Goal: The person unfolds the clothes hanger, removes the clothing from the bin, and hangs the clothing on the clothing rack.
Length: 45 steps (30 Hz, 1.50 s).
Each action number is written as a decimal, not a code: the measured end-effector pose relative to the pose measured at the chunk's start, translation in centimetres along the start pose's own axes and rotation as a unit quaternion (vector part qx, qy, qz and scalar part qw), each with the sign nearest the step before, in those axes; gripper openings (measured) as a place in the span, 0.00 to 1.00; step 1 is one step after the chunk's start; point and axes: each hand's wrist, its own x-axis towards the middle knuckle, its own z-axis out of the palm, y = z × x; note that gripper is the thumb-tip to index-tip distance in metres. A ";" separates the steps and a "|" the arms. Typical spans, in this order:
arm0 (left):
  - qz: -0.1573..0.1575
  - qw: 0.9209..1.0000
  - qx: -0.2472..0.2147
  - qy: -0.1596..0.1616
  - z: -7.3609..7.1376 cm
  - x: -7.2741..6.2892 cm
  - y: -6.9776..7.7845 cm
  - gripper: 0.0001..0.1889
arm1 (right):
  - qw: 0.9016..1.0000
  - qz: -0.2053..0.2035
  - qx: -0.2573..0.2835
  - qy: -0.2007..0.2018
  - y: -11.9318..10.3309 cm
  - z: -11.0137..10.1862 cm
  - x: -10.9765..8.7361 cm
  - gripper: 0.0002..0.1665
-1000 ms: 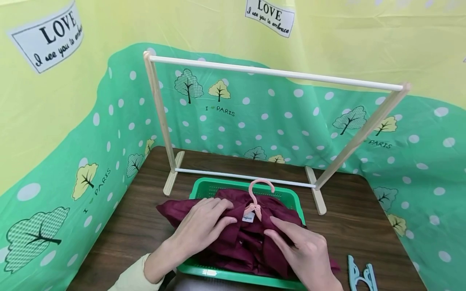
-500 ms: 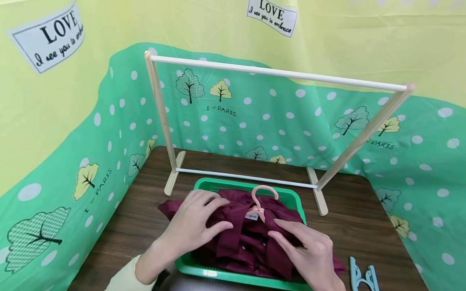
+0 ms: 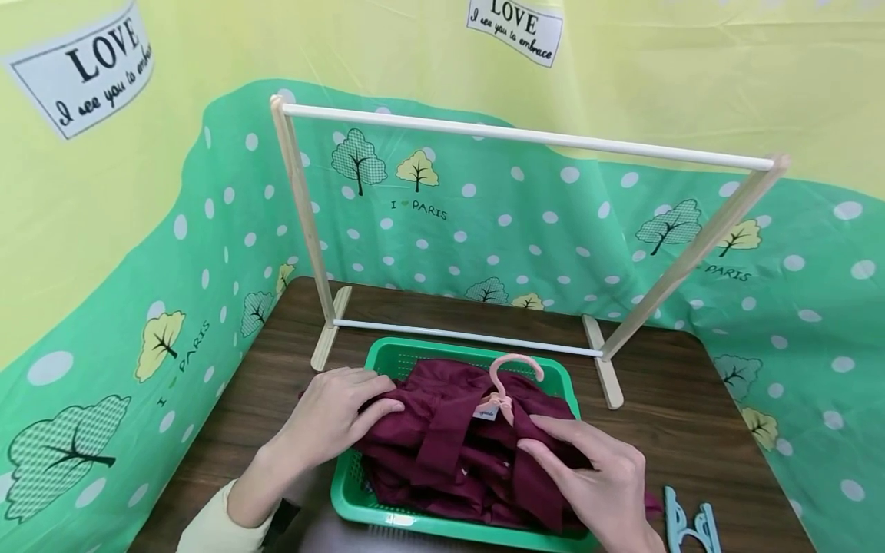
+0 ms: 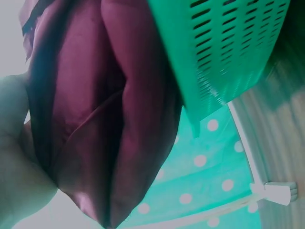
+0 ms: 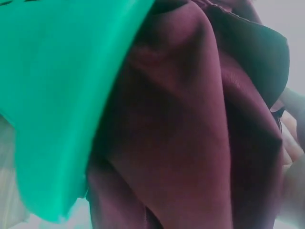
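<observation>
A dark maroon shirt (image 3: pixel 449 442) lies bunched in a green plastic basket (image 3: pixel 343 491). The hook of a pink hanger (image 3: pixel 494 375) rises from the shirt's neck, beside a small white label (image 3: pixel 486 412); the hanger's arms are mostly hidden by cloth. At the shirt's left side my left hand (image 3: pixel 335 415) grips the fabric between thumb and fingers. My right hand (image 3: pixel 598 472) pinches the front edge of the shirt just right of the hanger. Both wrist views are filled by cloth folds hanging beside the basket wall (image 4: pixel 209 57), with part of each hand at the frame's edge.
Behind the basket stands a wooden rack with a white top rail (image 3: pixel 525 138) and a lower rail (image 3: pixel 470 336). A light blue folding hanger (image 3: pixel 691 526) lies at the right front of the dark wood table (image 3: pixel 691 430). Patterned green and yellow cloth surrounds the table.
My left hand has moved left along the shirt, spreading cloth that way. The pink hook has shifted slightly right and tilted lower. My right hand keeps its pinch, a little further right.
</observation>
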 end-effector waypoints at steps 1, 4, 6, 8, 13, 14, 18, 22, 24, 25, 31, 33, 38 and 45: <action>0.001 1.000 -0.002 0.007 0.1 0.0 -0.1 0.09 | 1.000 -0.003 0.000 0.002 0.0 0.0 0.0 0.22; 0.000 0.999 0.005 0.033 0.2 -0.1 -0.2 0.15 | 1.000 -0.013 -0.003 0.014 -0.1 0.0 0.2 0.25; -0.002 0.999 0.013 0.051 0.2 0.0 -0.3 0.19 | 0.999 -0.024 -0.003 0.033 -0.2 -0.1 0.5 0.27; -0.007 0.998 0.019 0.067 0.1 0.1 -0.4 0.23 | 0.999 -0.023 -0.012 0.048 -0.4 -0.4 0.7 0.31; -0.035 0.995 0.035 0.086 -0.4 0.4 -0.9 0.28 | 0.995 -0.006 -0.033 0.091 -0.9 -1.3 0.9 0.36; -0.041 0.994 0.037 0.089 -0.6 0.4 -1.0 0.28 | 0.994 -0.003 -0.038 0.102 -1.0 -1.5 0.8 0.37; -0.068 0.991 0.053 0.106 -1.0 0.8 -1.5 0.22 | 0.990 0.019 -0.056 0.130 -0.8 -2.0 -0.4 0.39; -0.091 0.986 0.066 0.123 -1.5 1.3 -2.4 0.08 | 0.987 0.065 -0.080 0.122 -0.1 -2.7 -2.4 0.41; -0.105 0.984 0.070 0.126 -1.8 1.6 -2.9 0.06 | 0.986 0.075 -0.087 0.122 0.6 -3.0 -3.4 0.40; -0.111 0.983 0.072 0.128 -2.0 1.8 -3.1 0.06 | 0.985 0.077 -0.090 0.123 1.0 -3.0 -4.0 0.39; -0.146 0.976 0.087 0.140 -3.1 2.7 -4.8 0.07 | 0.980 0.120 -0.133 0.088 2.7 -3.6 -7.2 0.27; -0.157 0.972 0.092 0.148 -3.6 3.1 -5.4 0.08 | 0.974 0.152 -0.158 0.053 3.1 -3.8 -8.0 0.23; -0.187 0.964 0.095 0.165 -4.9 4.1 -6.6 0.10 | 0.948 0.221 -0.224 -0.046 3.6 -3.7 -9.3 0.41; -0.218 0.956 0.101 0.166 -6.5 6.0 -7.7 0.13 | 0.894 0.334 -0.230 -0.192 3.6 -3.3 -9.7 0.41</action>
